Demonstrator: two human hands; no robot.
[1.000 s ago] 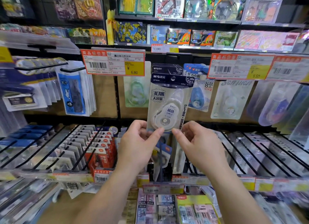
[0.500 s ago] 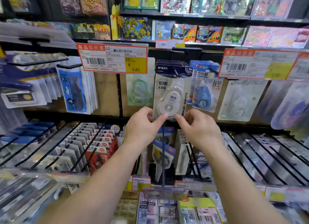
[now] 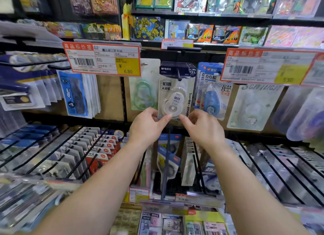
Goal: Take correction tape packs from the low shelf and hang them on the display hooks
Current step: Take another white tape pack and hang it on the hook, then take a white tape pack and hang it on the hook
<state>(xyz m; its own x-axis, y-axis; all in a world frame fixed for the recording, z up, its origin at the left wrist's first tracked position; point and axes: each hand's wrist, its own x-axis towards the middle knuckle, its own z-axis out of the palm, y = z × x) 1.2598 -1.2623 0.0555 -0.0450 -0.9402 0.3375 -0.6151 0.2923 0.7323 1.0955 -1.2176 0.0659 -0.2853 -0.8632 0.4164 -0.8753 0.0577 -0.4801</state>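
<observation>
At the middle display hook (image 3: 179, 76), just right of the 6.80 price tag (image 3: 102, 59), the correction tape pack (image 3: 175, 94) hangs upright, long axis vertical, its hang hole apparently already over the hook tip. Identical packs sit behind it on the same hook. My left hand (image 3: 149, 126) pinches the pack's bottom left corner; my right hand (image 3: 203, 127) pinches the bottom right. Both sit directly below the pack, about equally near. Judgement: the pack needs pushing straight back along the hook, away from me, before I release.
</observation>
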